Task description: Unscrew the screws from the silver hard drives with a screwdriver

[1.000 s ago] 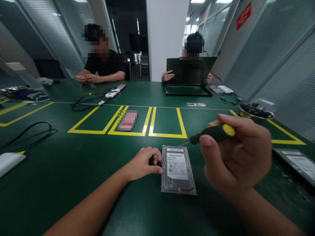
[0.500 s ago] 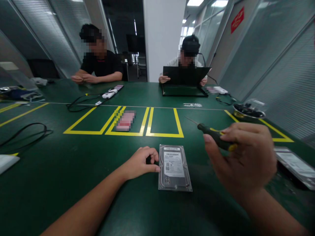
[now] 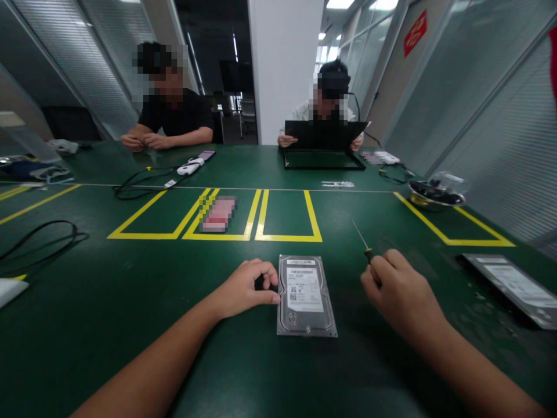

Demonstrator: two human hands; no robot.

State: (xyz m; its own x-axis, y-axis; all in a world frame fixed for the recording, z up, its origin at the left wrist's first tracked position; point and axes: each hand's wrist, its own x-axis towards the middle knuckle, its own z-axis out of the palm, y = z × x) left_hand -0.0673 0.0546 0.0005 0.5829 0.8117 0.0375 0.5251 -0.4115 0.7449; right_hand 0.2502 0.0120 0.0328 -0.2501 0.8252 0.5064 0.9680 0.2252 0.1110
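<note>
A hard drive (image 3: 307, 296) with a white label lies face up on the green table before me. My left hand (image 3: 250, 287) rests at its left side; the fingers are loosely curled, with a gap between them and the thumb. The tips meet the drive's left edge, or very nearly, without wrapping round it. To the right of the drive, my right hand (image 3: 400, 290) is closed round a screwdriver (image 3: 362, 237) above the table. Its thin shaft points up and to the left, away from me, while most of the handle is hidden in my fist.
Another hard drive (image 3: 513, 284) lies at the right, with small bits beside it. Yellow tape (image 3: 287, 238) marks boxes on the table (image 3: 174, 360); a pink phone-like object (image 3: 220, 213) lies in one. A metal bowl (image 3: 436, 197) stands far right. Across sit two people, one holding a black laptop-like panel (image 3: 324, 136).
My right hand has lowered and turned, so that the screwdriver's shaft now points more steeply away from me and its handle is mostly covered. My left hand stays beside the hard drive.
</note>
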